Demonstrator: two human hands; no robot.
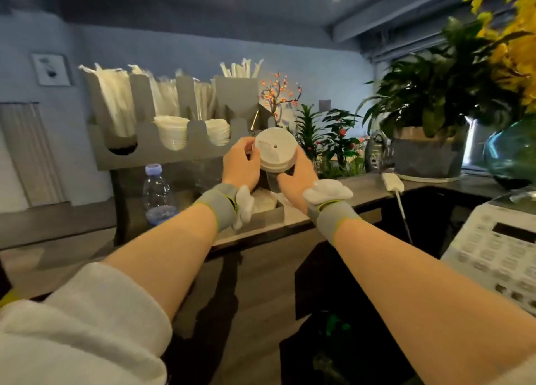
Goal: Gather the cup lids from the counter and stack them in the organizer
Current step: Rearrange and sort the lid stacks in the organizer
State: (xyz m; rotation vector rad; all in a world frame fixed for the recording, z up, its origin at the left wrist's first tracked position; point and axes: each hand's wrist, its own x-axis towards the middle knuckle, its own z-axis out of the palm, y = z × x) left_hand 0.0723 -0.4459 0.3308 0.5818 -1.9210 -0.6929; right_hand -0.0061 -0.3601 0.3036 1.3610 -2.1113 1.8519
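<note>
A blue wall (179,50) stood behind the scene. At the left, a grey organizer (162,152) held straws and nested lids in its slots. Below it, a water bottle (159,194) stood on the dark worktop (362,188). In the middle, the left hand (242,164) and the right hand (295,178) held a stack of white cup lids (276,150) in the air, with the fingers of both curled around it. At the right stood potted plants (429,114) and a white machine (493,248).

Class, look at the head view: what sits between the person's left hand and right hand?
A stack of white cup lids, gripped from both sides by the left hand and right hand.
</note>
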